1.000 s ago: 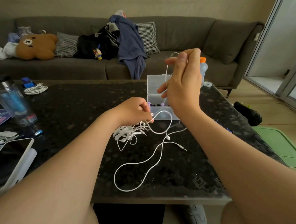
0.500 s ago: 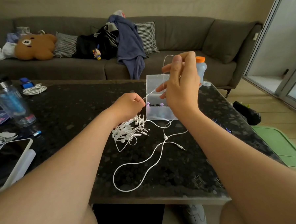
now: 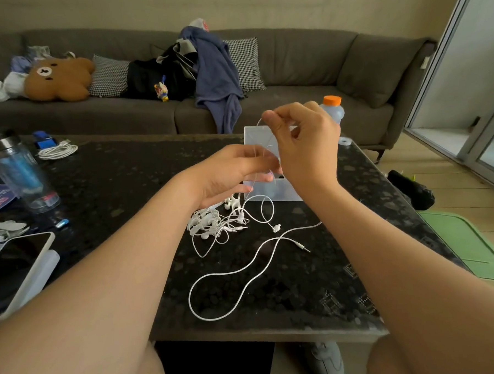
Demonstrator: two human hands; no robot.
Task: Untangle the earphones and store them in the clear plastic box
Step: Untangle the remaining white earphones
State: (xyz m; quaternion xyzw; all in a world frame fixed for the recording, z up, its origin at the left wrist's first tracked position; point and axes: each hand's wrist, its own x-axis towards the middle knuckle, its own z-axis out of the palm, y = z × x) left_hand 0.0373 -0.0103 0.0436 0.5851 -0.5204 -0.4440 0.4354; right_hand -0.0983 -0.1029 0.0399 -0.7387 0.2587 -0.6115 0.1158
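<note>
Cord (image 3: 207, 319) lies nearest me on the dark speckled table (image 3: 111, 182). It is thin and white, and it makes one long loose loop by the front edge before snaking back toward the middle. Its metal jack plug (image 3: 303, 246) lies free on the stone, just right of the curve. A single white earbud (image 3: 276, 228) hangs at the bottom of a smaller loop beside it.

Just left of that sits the tangle of earphones (image 3: 210, 224), a knotted white heap of buds and thin wires on the tabletop.

Above the heap, my left hand (image 3: 230, 170) is blurred, with its fingers reaching right. The raised strand crosses them, and I cannot tell whether they grip it. My right hand (image 3: 306, 149) is higher and pinches that same strand between thumb and forefinger, so it runs down from the pinch to the heap.

The clear plastic box (image 3: 274, 192) stands right behind both hands with its lid up. An orange-capped bottle (image 3: 332, 108) shows past my right knuckles.

Farther left I see a tumbler (image 3: 19, 170) and a coiled white cable (image 3: 56, 151). A grey sofa (image 3: 290, 56) sits at the back.
</note>
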